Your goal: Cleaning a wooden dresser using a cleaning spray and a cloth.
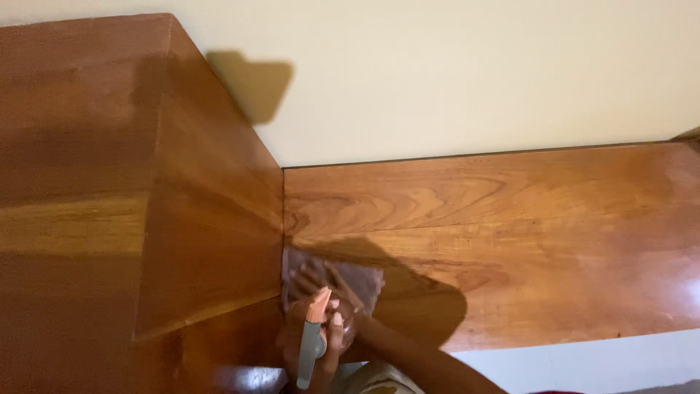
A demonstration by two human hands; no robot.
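Right now the work is wiping a polished wooden surface [510, 226] that runs along a cream wall [437, 73], at the inner corner where it meets a taller wooden cabinet [109, 182]. One hand, which I take to be the right hand [324, 281] though the arms overlap and I cannot be sure, lies flat with fingers spread on a greyish cloth [364, 276], pressing it onto the wood just beside the cabinet's side. The other, seemingly the left hand [321, 339], is wrapped around a spray bottle [312, 343] with a grey body and an orange nozzle, held close to the body, nozzle tilted up toward the cloth. To do this well, I would judge that the flat palm should keep even pressure and push the cloth's edge tight into the seam, where dust gathers, and that strokes should follow the grain. The bottle is best kept pointed away from the wall so mist does not mark the paint. Shadow covers the corner, so leftover streaks are hard to judge here.
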